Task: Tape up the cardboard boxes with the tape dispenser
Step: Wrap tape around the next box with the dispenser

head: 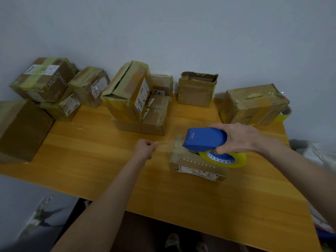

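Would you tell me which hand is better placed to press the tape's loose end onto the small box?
The left hand: it pinches the tape end beside the box; the right hand grips the dispenser.

The right hand (238, 139) grips a blue tape dispenser (205, 140) from above, its yellow tape roll (225, 160) over the top of a small cardboard box (196, 166) on the wooden table (109, 170). The left hand (145, 149), fingers curled, pinches the end of a clear tape strip (165, 143) stretched sideways from the dispenser. More taped boxes (127, 91) stand along the wall (163, 33), some stacked
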Action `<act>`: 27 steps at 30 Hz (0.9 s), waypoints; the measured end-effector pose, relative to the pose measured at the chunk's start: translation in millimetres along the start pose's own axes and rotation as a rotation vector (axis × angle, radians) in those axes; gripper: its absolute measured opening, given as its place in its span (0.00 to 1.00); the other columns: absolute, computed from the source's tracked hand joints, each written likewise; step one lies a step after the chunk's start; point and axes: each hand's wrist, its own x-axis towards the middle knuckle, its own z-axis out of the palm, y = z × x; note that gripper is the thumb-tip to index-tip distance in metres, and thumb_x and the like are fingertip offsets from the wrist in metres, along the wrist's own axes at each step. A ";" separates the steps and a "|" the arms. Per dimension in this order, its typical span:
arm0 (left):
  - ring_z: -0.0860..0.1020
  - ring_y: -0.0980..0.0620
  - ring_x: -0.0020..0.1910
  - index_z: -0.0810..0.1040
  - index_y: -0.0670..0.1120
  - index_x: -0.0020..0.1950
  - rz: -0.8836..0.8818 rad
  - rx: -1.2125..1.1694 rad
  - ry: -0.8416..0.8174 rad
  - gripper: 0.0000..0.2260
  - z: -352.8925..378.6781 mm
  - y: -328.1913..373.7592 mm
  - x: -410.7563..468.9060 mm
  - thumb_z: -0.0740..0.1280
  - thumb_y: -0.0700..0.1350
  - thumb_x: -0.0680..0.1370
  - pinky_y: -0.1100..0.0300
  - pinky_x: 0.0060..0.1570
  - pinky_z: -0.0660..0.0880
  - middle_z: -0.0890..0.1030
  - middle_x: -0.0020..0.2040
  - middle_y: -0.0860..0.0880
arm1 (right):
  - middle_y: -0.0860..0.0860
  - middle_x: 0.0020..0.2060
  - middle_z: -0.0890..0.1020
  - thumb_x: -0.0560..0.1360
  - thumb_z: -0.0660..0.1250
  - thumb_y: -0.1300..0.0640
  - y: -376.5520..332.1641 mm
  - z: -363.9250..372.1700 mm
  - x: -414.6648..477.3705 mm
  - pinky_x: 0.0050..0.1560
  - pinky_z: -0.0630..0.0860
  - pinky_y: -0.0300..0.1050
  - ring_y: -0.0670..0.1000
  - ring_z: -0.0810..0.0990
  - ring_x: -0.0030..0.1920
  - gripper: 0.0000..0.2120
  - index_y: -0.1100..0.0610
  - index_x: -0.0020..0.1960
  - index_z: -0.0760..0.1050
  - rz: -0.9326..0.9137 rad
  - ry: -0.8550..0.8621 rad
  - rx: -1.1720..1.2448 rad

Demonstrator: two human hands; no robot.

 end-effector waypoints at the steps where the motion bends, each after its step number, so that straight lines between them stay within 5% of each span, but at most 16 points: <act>1: 0.69 0.49 0.30 0.74 0.43 0.34 0.002 -0.011 0.010 0.14 5.3 -2.2 1.1 0.66 0.45 0.80 0.55 0.35 0.70 0.73 0.32 0.48 | 0.43 0.48 0.75 0.69 0.71 0.42 0.8 1.3 -0.1 0.45 0.76 0.46 0.50 0.75 0.47 0.36 0.40 0.73 0.60 0.004 -0.003 0.013; 11: 0.75 0.47 0.39 0.78 0.42 0.44 -0.006 0.135 0.039 0.11 43.6 -12.9 13.9 0.64 0.48 0.80 0.56 0.40 0.71 0.77 0.36 0.47 | 0.44 0.49 0.77 0.67 0.72 0.43 8.6 9.0 5.8 0.47 0.80 0.50 0.50 0.78 0.46 0.36 0.40 0.72 0.61 0.011 -0.001 0.095; 15: 0.78 0.46 0.48 0.78 0.44 0.55 0.035 0.263 -0.018 0.09 63.8 -13.7 10.3 0.62 0.47 0.81 0.55 0.46 0.74 0.81 0.50 0.44 | 0.44 0.49 0.78 0.67 0.72 0.44 8.6 10.1 7.2 0.49 0.80 0.51 0.50 0.78 0.47 0.35 0.39 0.71 0.62 0.027 -0.004 0.110; 19: 0.76 0.44 0.59 0.65 0.49 0.75 0.053 0.405 -0.055 0.23 57.1 -21.0 9.4 0.62 0.52 0.81 0.53 0.56 0.74 0.76 0.64 0.44 | 0.45 0.50 0.78 0.67 0.72 0.44 6.5 10.0 8.0 0.48 0.79 0.50 0.51 0.78 0.48 0.35 0.40 0.71 0.62 0.030 0.001 0.093; 23: 0.73 0.55 0.53 0.69 0.47 0.71 0.516 0.414 0.164 0.19 45.9 -14.4 -17.9 0.62 0.43 0.80 0.62 0.55 0.73 0.72 0.64 0.46 | 0.45 0.49 0.78 0.68 0.71 0.43 3.0 9.7 6.8 0.47 0.79 0.48 0.50 0.77 0.48 0.36 0.40 0.72 0.61 0.029 0.015 0.077; 25: 0.68 0.53 0.66 0.65 0.45 0.74 0.772 0.492 0.063 0.22 53.0 -9.1 -37.8 0.61 0.45 0.80 0.59 0.69 0.64 0.68 0.71 0.48 | 0.44 0.49 0.77 0.68 0.72 0.42 2.8 8.8 6.7 0.48 0.78 0.48 0.50 0.77 0.48 0.36 0.41 0.73 0.61 0.032 0.018 0.087; 27: 0.55 0.51 0.77 0.56 0.44 0.78 0.846 0.660 -0.093 0.29 63.6 -13.0 -45.2 0.60 0.51 0.80 0.57 0.74 0.52 0.58 0.77 0.49 | 0.44 0.50 0.76 0.68 0.72 0.41 3.3 7.5 6.5 0.47 0.76 0.46 0.50 0.76 0.49 0.37 0.41 0.73 0.61 0.036 0.019 0.084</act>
